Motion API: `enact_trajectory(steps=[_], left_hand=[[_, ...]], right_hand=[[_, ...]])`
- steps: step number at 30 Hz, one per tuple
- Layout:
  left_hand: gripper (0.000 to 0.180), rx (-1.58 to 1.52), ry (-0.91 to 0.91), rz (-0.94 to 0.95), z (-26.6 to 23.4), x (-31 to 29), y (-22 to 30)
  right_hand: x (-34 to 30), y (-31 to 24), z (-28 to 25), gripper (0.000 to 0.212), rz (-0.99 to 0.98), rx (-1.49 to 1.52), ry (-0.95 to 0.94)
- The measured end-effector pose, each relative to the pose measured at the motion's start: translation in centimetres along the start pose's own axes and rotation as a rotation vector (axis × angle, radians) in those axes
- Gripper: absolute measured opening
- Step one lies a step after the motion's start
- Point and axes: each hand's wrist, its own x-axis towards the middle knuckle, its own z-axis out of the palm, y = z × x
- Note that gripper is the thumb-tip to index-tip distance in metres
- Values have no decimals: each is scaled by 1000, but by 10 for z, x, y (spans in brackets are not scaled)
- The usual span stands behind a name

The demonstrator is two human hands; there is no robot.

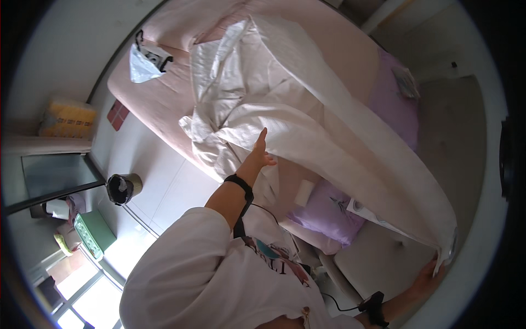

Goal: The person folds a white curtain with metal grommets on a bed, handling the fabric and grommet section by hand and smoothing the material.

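A large white bed sheet (329, 137) lies partly bunched over a pink bed and stretches in a long band toward the lower right. Its corner is gripped in my right hand (426, 278), beside the grey padded headboard; the fingers are partly hidden by the cloth. My left hand (263, 151) reaches over the near edge of the crumpled part, fingers stretched out with nothing held. Whether it touches the fabric I cannot tell. Each of my wrists wears a black band.
Purple pillows (329, 211) lie at the headboard end (372, 268). A plastic bag (148, 63) rests on the far left of the pink mattress (170, 93). On the floor at left stand a waste bin (123, 189) and a green crate (94, 233). A yellow package (67, 119) sits farther left.
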Motion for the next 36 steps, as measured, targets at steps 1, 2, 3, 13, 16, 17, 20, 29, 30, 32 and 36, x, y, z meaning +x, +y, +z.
enact_trajectory(steps=[1, 2, 3, 13, 16, 17, 20, 29, 30, 32, 36], left_hand=[[90, -26, 38, -57, 2, 7, -7], [89, -5, -144, -99, -6, 28, -16], [89, -7, -142, -123, -16, 54, -27], [50, -611, -26, 239, -68, 141, -77], [43, -602, -159, 287, -67, 114, -54], [40, -624, -139, 273, -62, 105, -43], [33, -656, -206, 152, -64, 106, -28], [39, -456, -147, 182, -71, 104, -10], [39, -470, -117, 174, -68, 96, -4], [39, -563, -134, 202, -71, 92, 6], [39, -581, -50, 324, -92, 100, 31]], right_hand=[[2, -10, -2, 26, 90, 164, -11], [3, -19, -3, 28, 181, 337, -5], [6, -30, -3, 30, 272, 501, 7], [3, -90, 3, 46, 27, -691, -155], [2, -90, 3, 48, 45, -778, -133], [3, -87, -2, 48, 37, -755, -142], [5, -87, -12, 49, 19, -723, -153], [2, -93, -44, 49, 66, -99, 31], [2, -94, -47, 49, 90, 21, 61], [0, -97, -49, 49, 144, 255, 127], [10, -100, -43, 51, 300, 733, 195]])
